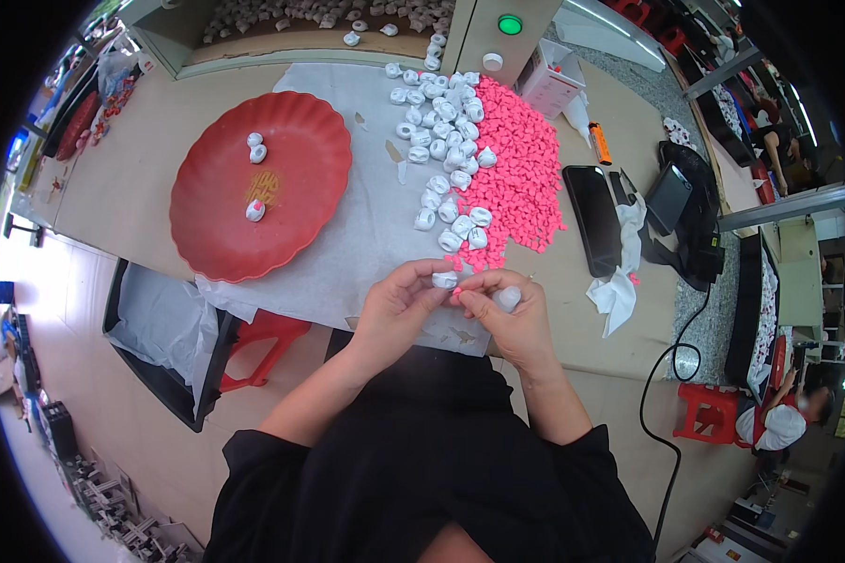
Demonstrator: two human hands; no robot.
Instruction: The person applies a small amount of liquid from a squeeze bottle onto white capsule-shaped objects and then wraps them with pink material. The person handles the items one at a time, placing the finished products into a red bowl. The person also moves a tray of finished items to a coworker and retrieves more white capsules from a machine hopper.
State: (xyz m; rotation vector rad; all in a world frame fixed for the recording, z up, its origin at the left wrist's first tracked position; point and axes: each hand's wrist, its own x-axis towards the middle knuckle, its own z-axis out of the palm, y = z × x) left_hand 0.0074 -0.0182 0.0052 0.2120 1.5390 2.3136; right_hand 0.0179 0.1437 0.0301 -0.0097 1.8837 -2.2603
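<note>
Close to the table's near edge, my left hand (399, 308) pinches a small white rounded piece (445, 280) with dark marks. Right beside it, my right hand (518, 324) holds a tiny pink piece (457, 291) between thumb and finger, against or very near the white one. A translucent white bottle (508, 298) is also tucked in the right hand's fingers. Just beyond both hands lie loose white pieces (438, 127) and a spread heap of small pink pieces (516, 169). On the left, a red scalloped plate (300, 235) carries a few white pieces, one with a pink part on it.
White paper (366, 169) covers part of the table. To the right lie a black phone (591, 216), an orange lighter (600, 144), a white nozzle bottle (577, 114) and crumpled tissue (614, 298). A box with a green button (510, 25) stands behind. A lined black crate (164, 319) sits lower left.
</note>
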